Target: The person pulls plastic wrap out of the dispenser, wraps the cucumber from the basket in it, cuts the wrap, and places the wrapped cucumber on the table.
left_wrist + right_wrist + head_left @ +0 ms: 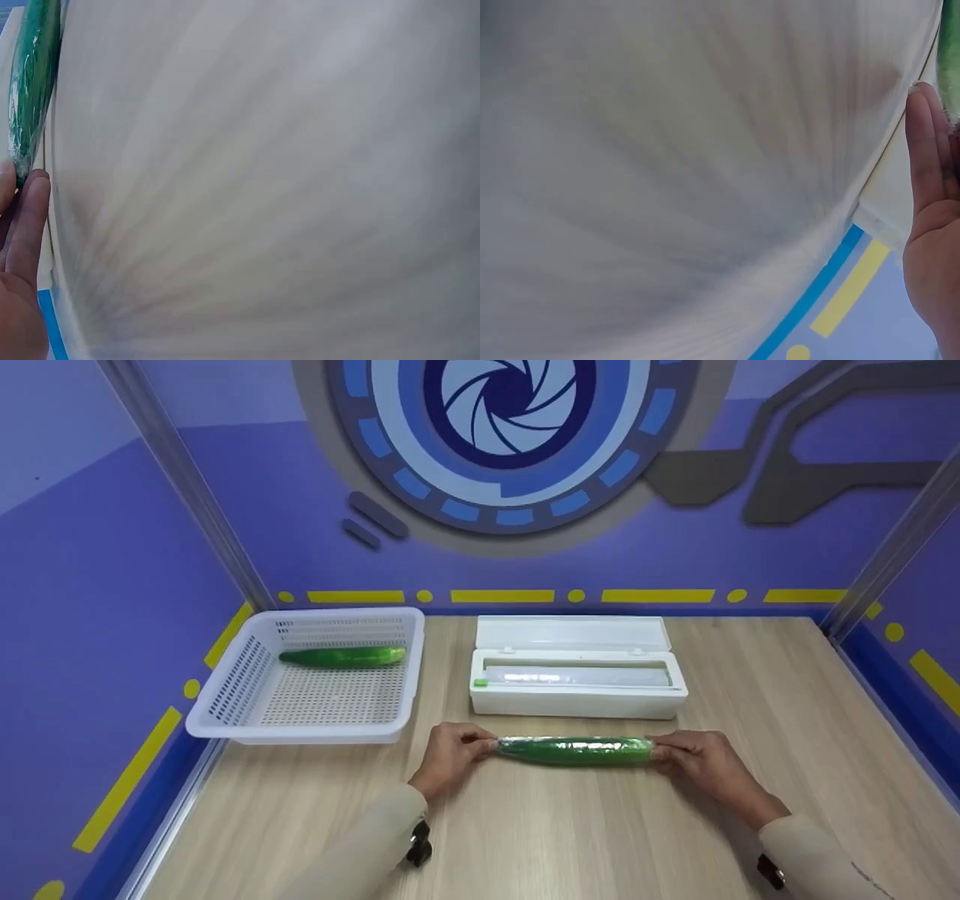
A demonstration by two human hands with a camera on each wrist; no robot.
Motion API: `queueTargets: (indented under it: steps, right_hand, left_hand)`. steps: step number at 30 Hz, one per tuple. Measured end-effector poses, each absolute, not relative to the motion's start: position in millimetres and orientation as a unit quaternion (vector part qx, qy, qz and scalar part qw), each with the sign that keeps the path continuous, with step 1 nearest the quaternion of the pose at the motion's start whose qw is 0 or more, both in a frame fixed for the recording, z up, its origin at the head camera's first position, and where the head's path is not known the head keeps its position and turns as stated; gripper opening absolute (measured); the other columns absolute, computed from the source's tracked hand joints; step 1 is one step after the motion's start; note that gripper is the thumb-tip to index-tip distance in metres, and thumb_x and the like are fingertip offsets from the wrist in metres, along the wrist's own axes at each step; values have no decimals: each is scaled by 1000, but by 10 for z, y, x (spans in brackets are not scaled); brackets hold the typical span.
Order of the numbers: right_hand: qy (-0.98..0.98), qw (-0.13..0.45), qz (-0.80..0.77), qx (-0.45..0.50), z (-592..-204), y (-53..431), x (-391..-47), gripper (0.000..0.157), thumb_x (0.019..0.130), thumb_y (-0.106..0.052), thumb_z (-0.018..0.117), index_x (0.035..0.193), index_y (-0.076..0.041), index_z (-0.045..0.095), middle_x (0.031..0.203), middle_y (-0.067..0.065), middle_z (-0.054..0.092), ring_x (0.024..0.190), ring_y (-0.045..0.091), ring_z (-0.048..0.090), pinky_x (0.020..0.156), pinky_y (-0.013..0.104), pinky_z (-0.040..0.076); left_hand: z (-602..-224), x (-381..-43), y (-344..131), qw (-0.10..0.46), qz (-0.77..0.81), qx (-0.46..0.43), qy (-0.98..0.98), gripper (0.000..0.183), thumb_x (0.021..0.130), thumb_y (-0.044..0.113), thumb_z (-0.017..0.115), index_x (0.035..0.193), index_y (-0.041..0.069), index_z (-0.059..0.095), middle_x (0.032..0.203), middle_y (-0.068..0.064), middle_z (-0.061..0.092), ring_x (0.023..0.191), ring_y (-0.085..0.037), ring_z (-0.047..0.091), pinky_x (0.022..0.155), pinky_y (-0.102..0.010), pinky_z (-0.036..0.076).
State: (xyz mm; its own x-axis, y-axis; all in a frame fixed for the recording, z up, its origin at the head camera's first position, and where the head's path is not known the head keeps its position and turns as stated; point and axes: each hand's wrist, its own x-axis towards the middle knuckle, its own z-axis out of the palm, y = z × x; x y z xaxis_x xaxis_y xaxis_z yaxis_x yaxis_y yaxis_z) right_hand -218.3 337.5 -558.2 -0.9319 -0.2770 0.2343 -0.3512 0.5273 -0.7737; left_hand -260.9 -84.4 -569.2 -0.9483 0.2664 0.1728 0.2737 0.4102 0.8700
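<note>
A green cucumber [576, 751] in shiny clear plastic wrap lies crosswise between my two hands, in front of the white wrap box. My left hand [452, 754] pinches its left end with thumb and fingers. At the opposite end, my right hand [703, 761] pinches the tip the same way. The left wrist view shows the wrapped cucumber [34, 82] leading up from the fingertips of the left hand [22, 247]. In the right wrist view, only a sliver of cucumber [949, 60] shows beside the right hand [934, 210].
Behind the cucumber stands a white cling-film box [577, 705], its lid [574, 632] raised and a film roll [577, 676] inside. A white plastic basket [311, 733] at the left holds another cucumber [343, 657]. Blue-purple panels [525, 570] border the wooden table [555, 840].
</note>
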Motion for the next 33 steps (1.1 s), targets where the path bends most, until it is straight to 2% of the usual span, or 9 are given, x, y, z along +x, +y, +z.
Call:
queueTargets:
  steps: [3,9,14,17,24,29,33]
  right_hand:
    - [-862,-8,486,143,-5564,3387,-2185,23,98,-1,72,119,7,77,103,17,78,76,19,75,66,31,63]
    - [-870,-27,475,130,-5558,3403,-2198,27,102,1,68,128,5,73,104,17,77,75,18,74,65,31,62]
    - [-905,-8,405,131,-5555,3394,-2199,36,93,-7,80,129,-3,75,113,8,78,89,12,70,75,26,59]
    - [-917,5,372,142,-5554,3384,-2199,40,88,-11,86,127,-5,77,112,3,78,94,10,68,79,25,56]
    - [-911,41,345,222,-5578,3398,-2198,32,88,-8,84,118,0,79,96,-4,77,88,6,68,74,25,58]
    - [-891,15,381,246,-5579,3422,-2199,22,95,1,75,116,7,77,93,2,76,81,9,71,67,26,60]
    - [-898,-1,379,222,-5570,3417,-2208,14,98,0,72,110,3,79,89,-1,74,74,8,69,64,26,60]
  left_hand:
    - [-5680,-2613,-828,8,-520,-171,-837,6,93,8,83,98,7,84,92,2,79,88,-11,71,79,-27,57]
    - [-5697,-2607,-792,18,-506,-213,-835,22,88,-4,84,109,2,81,104,-6,80,95,-21,75,84,-31,60]
    - [-5705,-2608,-793,13,-493,-199,-847,16,88,2,84,103,7,84,98,1,80,94,-14,74,84,-31,59]
    - [-5701,-2605,-801,7,-485,-197,-852,12,90,4,83,101,8,84,97,4,80,94,-12,74,85,-31,59]
    - [-5701,-2597,-832,2,-481,-198,-854,9,93,4,80,101,6,84,97,2,80,95,-13,74,85,-32,59]
    - [-5708,-2609,-848,13,-470,-208,-858,7,94,6,79,99,6,84,95,1,80,93,-14,74,84,-33,59]
    - [-5722,-2613,-861,18,-461,-212,-861,6,94,8,80,98,7,84,95,2,80,92,-13,74,83,-32,59]
